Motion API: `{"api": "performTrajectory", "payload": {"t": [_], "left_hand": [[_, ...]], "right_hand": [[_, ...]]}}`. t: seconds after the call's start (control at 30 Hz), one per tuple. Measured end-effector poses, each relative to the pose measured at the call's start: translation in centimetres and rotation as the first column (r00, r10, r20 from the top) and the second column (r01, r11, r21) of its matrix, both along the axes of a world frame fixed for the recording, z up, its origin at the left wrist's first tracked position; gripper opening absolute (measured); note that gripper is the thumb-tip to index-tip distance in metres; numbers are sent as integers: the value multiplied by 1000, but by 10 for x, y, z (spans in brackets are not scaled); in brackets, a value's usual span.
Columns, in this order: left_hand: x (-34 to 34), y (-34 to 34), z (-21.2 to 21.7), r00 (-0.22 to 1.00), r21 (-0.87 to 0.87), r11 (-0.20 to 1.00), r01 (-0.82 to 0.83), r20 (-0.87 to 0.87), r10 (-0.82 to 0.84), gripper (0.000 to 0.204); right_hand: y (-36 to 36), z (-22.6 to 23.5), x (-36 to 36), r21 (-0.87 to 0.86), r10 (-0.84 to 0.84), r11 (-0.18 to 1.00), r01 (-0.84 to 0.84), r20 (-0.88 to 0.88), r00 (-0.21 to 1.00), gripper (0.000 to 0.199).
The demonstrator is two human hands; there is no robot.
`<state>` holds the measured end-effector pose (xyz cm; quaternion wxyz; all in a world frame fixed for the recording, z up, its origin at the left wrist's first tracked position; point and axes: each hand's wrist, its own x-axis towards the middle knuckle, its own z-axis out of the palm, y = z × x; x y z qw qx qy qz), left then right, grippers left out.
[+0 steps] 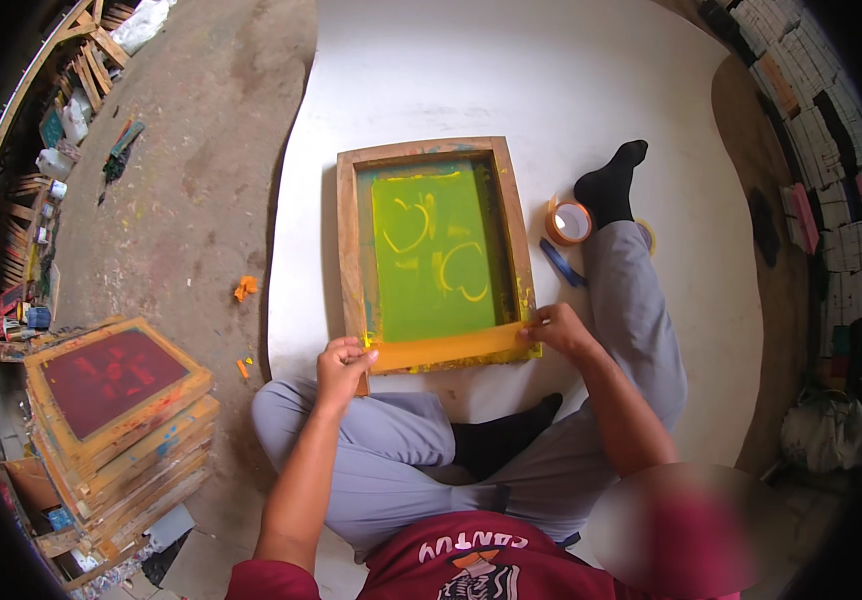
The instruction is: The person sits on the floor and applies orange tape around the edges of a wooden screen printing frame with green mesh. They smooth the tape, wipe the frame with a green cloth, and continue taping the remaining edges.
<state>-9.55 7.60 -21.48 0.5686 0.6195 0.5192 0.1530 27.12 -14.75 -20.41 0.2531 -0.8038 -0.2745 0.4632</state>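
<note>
One strip of orange tape (451, 347) spans the 6 o'clock side of a wooden frame (349, 250) on a white sheet (431, 80), its ends pinched by the left hand (343, 370) at 7 o'clock and the right hand (558, 330) at 5. White lettering (441, 547) marks the maroon shirt (391, 567), its printed figure (478, 582) cut off below. A roll (584, 228) lies at 3 o'clock; a leg (636, 300) hides most of another. Blur obscures the view's 5 o'clock.

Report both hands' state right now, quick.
Left hand: closed, pinching the left end of the orange-brown tape strip.
Right hand: closed, pinching the right end of the same strip.
</note>
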Motion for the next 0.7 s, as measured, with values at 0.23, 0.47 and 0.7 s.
{"api": "performTrajectory", "payload": {"t": [0.23, 0.47, 0.7], "left_hand": [[34, 30, 28, 998, -69, 998, -12, 63, 16, 16], [28, 36, 8, 999, -21, 999, 43, -29, -44, 20], [16, 41, -4, 995, -69, 997, 45, -84, -50, 20]], "right_hand": [[27, 24, 9, 130, -160, 979, 158, 5, 987, 24], [25, 10, -7, 94, -248, 964, 247, -6, 969, 24], [32, 6, -20, 45, -200, 979, 197, 76, 977, 20]]}}
